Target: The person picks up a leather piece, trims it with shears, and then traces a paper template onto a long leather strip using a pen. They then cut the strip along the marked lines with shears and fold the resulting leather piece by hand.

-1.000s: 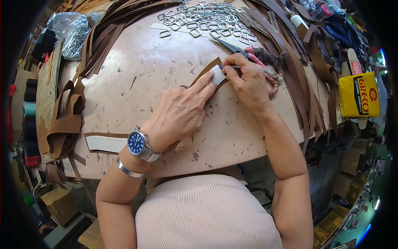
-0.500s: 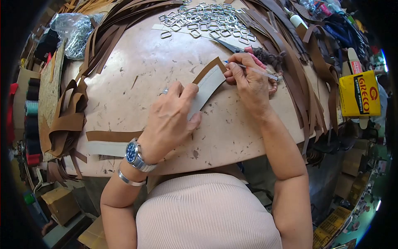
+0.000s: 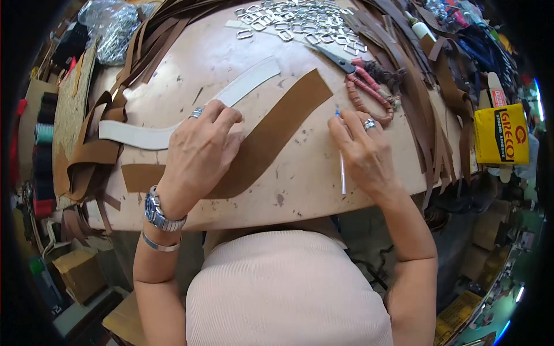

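My left hand (image 3: 202,144) is closed on the middle of a curved white strip (image 3: 251,81), whose two ends stick out on either side of the fingers. Below it on the table lies a brown leather strip (image 3: 283,121), its middle partly hidden by the left hand. My right hand (image 3: 363,150) is closed round a slim pen (image 3: 343,176), its blue end showing near the fingertips and its clear shaft pointing down toward the table's front edge. Scissors with pink-wrapped handles (image 3: 368,83) lie just beyond the right hand.
Several metal rectangular rings (image 3: 300,23) are spread at the back of the table (image 3: 288,199). Bundles of brown strips (image 3: 398,63) line the right side, and more folded leather (image 3: 95,153) is at the left. A yellow adhesive box (image 3: 502,135) stands far right.
The white strip has come off the brown strip and moved up and left with my left hand. My right hand has drawn back from the strip's end, and the pen now points downward.
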A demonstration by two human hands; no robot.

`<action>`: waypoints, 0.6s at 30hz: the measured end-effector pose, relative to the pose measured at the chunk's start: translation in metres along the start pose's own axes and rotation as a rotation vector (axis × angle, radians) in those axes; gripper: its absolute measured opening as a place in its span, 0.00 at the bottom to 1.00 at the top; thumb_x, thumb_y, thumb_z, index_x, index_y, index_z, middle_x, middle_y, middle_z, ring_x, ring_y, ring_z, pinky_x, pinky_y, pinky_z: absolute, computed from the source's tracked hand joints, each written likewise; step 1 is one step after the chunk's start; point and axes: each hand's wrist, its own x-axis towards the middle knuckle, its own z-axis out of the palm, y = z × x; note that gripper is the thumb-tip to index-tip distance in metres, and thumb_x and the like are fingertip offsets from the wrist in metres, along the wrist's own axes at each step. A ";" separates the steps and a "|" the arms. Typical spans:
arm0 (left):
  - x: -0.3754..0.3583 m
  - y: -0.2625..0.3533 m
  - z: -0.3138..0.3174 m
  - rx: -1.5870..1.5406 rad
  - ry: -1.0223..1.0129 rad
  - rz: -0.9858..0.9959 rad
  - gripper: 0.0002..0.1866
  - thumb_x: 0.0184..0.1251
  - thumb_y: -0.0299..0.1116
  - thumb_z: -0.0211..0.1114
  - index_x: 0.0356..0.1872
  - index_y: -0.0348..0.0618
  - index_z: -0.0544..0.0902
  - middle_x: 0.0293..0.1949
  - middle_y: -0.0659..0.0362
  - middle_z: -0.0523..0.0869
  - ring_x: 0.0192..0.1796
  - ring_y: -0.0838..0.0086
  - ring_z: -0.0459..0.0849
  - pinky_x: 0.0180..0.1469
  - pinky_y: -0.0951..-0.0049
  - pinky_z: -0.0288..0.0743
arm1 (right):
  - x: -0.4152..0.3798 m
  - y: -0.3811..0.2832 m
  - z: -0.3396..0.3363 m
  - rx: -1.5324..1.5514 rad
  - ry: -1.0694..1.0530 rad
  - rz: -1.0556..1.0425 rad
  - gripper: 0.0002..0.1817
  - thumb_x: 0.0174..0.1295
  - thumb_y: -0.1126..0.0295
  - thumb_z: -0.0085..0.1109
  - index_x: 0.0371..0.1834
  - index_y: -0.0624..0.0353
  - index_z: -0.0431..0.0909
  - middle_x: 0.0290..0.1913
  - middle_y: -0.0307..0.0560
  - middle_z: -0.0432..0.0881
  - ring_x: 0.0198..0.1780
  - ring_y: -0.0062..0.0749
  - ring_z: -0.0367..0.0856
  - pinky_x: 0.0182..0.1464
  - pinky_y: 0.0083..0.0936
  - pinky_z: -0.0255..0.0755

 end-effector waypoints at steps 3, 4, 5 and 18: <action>-0.024 -0.013 -0.006 -0.063 0.012 -0.100 0.09 0.55 0.27 0.60 0.37 0.40 0.76 0.32 0.56 0.78 0.35 0.66 0.78 0.39 0.70 0.70 | -0.011 -0.007 0.002 -0.002 -0.044 0.032 0.14 0.49 0.75 0.51 0.42 0.62 0.71 0.41 0.48 0.73 0.40 0.39 0.75 0.40 0.30 0.69; -0.031 -0.020 -0.007 -0.093 0.031 -0.143 0.08 0.55 0.27 0.60 0.37 0.41 0.76 0.33 0.57 0.78 0.34 0.65 0.78 0.38 0.69 0.70 | -0.011 -0.007 0.002 0.012 -0.046 0.049 0.14 0.50 0.75 0.51 0.42 0.62 0.71 0.41 0.49 0.73 0.41 0.39 0.75 0.40 0.31 0.69; -0.040 -0.027 -0.010 -0.123 0.051 -0.187 0.08 0.55 0.28 0.59 0.37 0.42 0.76 0.33 0.57 0.78 0.33 0.65 0.78 0.36 0.69 0.70 | -0.009 -0.007 0.001 0.033 -0.025 0.048 0.16 0.49 0.76 0.52 0.44 0.62 0.72 0.42 0.48 0.73 0.41 0.40 0.75 0.43 0.33 0.69; -0.145 -0.105 -0.033 -0.019 0.374 -0.669 0.08 0.57 0.24 0.59 0.38 0.36 0.77 0.31 0.56 0.79 0.29 0.72 0.77 0.34 0.74 0.71 | -0.016 -0.006 0.014 0.171 0.093 0.155 0.23 0.46 0.87 0.50 0.49 0.60 0.72 0.44 0.53 0.76 0.46 0.49 0.74 0.49 0.37 0.67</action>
